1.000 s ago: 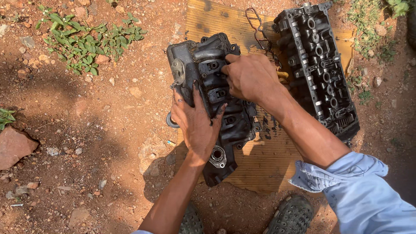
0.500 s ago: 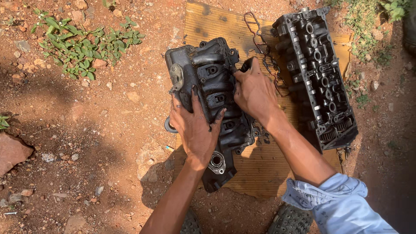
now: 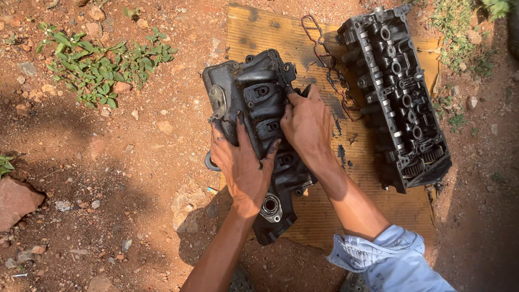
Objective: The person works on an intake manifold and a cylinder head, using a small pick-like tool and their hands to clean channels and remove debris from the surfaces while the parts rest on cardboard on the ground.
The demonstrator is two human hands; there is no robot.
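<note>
Off to the left there is only red dirt, a patch of green weeds [image 3: 97, 59] at the far side and a reddish stone [image 3: 16, 201] nearer in. Then comes the black engine cover [image 3: 259, 135], a long ribbed casting lying lengthwise on the left edge of a ridged yellowish mat [image 3: 324, 216] spread on the ground, its near end with a round bearing hole hanging slightly over the dirt. The left hand [image 3: 243, 162] lies flat on the cover's left flank, fingers spread and curling over the edge, pressing rather than clenching. The right hand [image 3: 307, 121] grips the cover's right rim, fingers hooked over the ridge near the far end, so both hands have hold of the one piece. It looks heavy and quite rigid, cast metal or thick plastic, and the hands are smeared dark, so I would judge it greasy and apt to slip; the raised ribs and bolt lugs along the rims seem the safest places to take it, one hand per side. Further right a thin loop of gasket [image 3: 330, 65] lies on the mat, and beyond it a dark cylinder head [image 3: 397, 97], well apart from both hands.
</note>
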